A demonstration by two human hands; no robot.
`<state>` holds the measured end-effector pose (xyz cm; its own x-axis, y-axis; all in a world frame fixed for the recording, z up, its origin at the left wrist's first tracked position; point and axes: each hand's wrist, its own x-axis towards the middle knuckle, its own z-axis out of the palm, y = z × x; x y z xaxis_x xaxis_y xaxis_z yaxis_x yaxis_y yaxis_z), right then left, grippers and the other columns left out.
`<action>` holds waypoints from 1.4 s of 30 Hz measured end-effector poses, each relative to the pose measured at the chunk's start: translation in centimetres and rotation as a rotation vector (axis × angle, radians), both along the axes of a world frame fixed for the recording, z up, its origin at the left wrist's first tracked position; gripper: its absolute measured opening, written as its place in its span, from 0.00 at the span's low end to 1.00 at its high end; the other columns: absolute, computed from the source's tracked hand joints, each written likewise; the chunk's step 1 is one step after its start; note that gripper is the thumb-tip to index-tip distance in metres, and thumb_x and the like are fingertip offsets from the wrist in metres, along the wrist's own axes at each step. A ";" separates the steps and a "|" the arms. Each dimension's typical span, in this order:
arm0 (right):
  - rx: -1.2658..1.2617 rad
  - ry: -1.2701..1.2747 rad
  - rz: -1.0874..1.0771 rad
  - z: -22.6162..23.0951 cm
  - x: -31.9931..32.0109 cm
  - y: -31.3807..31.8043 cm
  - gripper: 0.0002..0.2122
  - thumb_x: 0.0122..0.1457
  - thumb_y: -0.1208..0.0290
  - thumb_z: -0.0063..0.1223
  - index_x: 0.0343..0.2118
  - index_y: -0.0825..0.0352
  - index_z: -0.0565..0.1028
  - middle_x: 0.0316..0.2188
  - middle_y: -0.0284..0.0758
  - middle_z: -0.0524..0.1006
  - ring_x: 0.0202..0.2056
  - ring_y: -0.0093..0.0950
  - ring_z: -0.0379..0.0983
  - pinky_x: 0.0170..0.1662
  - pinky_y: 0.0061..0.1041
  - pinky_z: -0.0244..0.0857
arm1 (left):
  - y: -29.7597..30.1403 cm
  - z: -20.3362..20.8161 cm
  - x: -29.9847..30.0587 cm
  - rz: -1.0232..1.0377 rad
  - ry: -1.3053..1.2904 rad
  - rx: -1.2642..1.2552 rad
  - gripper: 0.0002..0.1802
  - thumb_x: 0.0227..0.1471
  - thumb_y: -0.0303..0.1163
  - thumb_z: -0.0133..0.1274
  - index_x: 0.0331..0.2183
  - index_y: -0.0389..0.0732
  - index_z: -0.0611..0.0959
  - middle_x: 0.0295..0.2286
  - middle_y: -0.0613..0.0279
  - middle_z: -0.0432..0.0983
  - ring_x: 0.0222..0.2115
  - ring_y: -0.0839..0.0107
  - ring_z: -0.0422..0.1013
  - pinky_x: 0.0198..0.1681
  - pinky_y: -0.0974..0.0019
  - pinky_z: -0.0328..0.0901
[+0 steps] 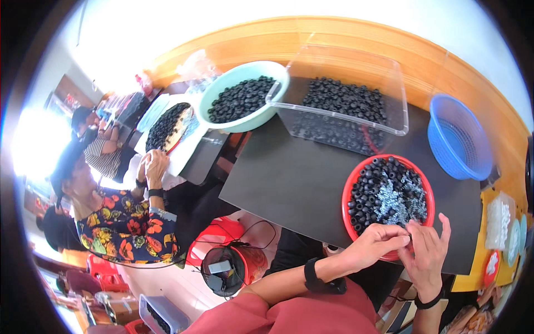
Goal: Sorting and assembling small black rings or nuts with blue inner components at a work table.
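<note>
Just over the near rim of a red bowl (347, 207), my two hands meet at the fingertips. The thumb and fingers of my left hand (374, 246) are pinched together, and my right hand (426, 255) closes from the other side with one finger raised. Between them is a small black part (410, 242), mostly hidden by the fingers. The bowl holds round black parts (361, 195) with a hole in them, like knobs or beads. On top of these lies a heap of small silvery-blue pieces (391, 201), too fine to name.
On the dark table (278, 183) stand a clear plastic bin (334, 125) of black parts and a blue basket (460, 139). A pale green basin (245, 123) of black parts is farther left. Beside it a person in a flowered top (128, 228) works. A red bucket (253, 264) stands below.
</note>
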<state>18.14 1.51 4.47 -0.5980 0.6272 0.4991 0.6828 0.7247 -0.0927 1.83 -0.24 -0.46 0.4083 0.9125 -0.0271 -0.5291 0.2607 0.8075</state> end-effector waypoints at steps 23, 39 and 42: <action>0.068 0.112 0.102 -1.3 -0.1 -0.6 0.17 0.50 0.64 0.58 0.38 0.71 0.73 0.36 0.40 0.77 0.33 0.30 0.73 0.58 0.46 0.56 | -1.9 2.8 -1.3 0.112 0.371 0.132 0.15 0.62 0.31 0.47 0.46 0.31 0.78 0.27 0.73 0.73 0.27 0.88 0.64 0.29 0.81 0.59; 0.053 0.256 0.202 -2.4 1.8 -4.9 0.14 0.51 0.64 0.63 0.37 0.66 0.75 0.35 0.30 0.80 0.34 0.24 0.78 0.59 0.51 0.55 | -5.6 0.0 -0.8 -0.174 -0.142 -0.168 0.16 0.62 0.34 0.45 0.46 0.32 0.77 0.41 0.60 0.76 0.43 0.73 0.72 0.51 0.66 0.64; 0.030 0.282 0.231 -2.3 2.0 -5.6 0.16 0.50 0.62 0.64 0.38 0.65 0.76 0.38 0.31 0.80 0.37 0.24 0.78 0.59 0.51 0.54 | -6.3 0.1 -0.7 -0.170 -0.203 -0.194 0.14 0.61 0.32 0.47 0.45 0.34 0.77 0.39 0.61 0.76 0.42 0.73 0.72 0.51 0.66 0.64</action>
